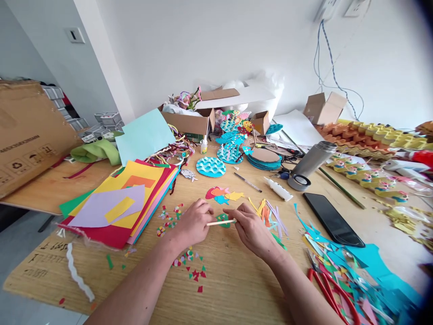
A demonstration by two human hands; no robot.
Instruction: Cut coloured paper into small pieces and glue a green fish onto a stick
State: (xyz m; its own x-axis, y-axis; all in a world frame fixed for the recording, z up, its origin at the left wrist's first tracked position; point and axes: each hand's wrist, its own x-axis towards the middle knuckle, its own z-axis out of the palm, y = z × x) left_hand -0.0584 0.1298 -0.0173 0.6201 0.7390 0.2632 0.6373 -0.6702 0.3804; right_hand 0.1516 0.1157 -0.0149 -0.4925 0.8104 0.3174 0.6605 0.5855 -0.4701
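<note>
A thin pale stick point(220, 222) runs nearly level between my two hands. My left hand point(196, 221) grips its left end with curled fingers. At the right end, my right hand point(247, 223) pinches it, the index finger pointing left. Behind the stick lies a green paper piece point(223, 218), partly covered. Just beyond are paper fish cutouts: a red fish point(214, 192), a blue fish point(222, 200) and a yellow fish point(234, 196). Small paper confetti point(187, 258) is scattered around my left hand, and coloured paper strips point(267, 214) lie right of my right hand.
Stacked coloured paper point(125, 207) lies left. Beyond my hands are a wavy blue disc point(210, 167), a pen point(247, 182) and a glue bottle point(278, 189). On the right are a phone point(333, 219), a metal flask point(314, 159), red-handled scissors point(329, 289) and blue scraps point(375, 266).
</note>
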